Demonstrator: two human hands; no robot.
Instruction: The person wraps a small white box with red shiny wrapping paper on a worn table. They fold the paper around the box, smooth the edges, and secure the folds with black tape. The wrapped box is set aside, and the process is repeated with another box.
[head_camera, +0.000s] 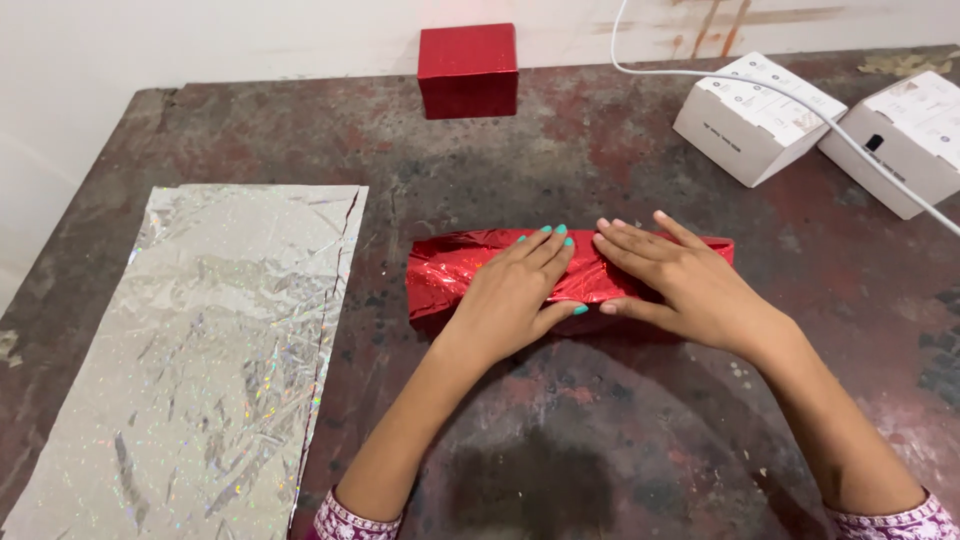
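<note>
Patterned purple-and-white sleeve cuffs (345, 520) show at the near edge of the worn, dark reddish worktop (600, 440), one on each forearm, and both forearms run away from the camera toward the middle of the surface; to their left, along the left edge and reaching from the near corner well up the worktop, lies a large crinkled sheet of silver holographic foil paper (210, 350), flat and apart from the hands; at the centre sits a long parcel wrapped in shiny red foil paper (445, 275), lying crosswise, its left end crumpled and open to view, its right end just showing past the right wrist; the left hand (510, 295), its nails painted teal, lies flat on top of the parcel with fingers straight and held together, thumb tucked along the near side; the right hand (680, 280) lies flat beside it, fingers straight and slightly fanned, pointing left so that the fingertips of both hands almost meet over the parcel's middle; farther off, toward the far right corner, stand two white cardboard boxes (755, 120) side by side with a white cable (700, 75) trailing across them; at the far edge near the middle stands a small glittery red box (467, 70) against the pale wall (200, 40).
</note>
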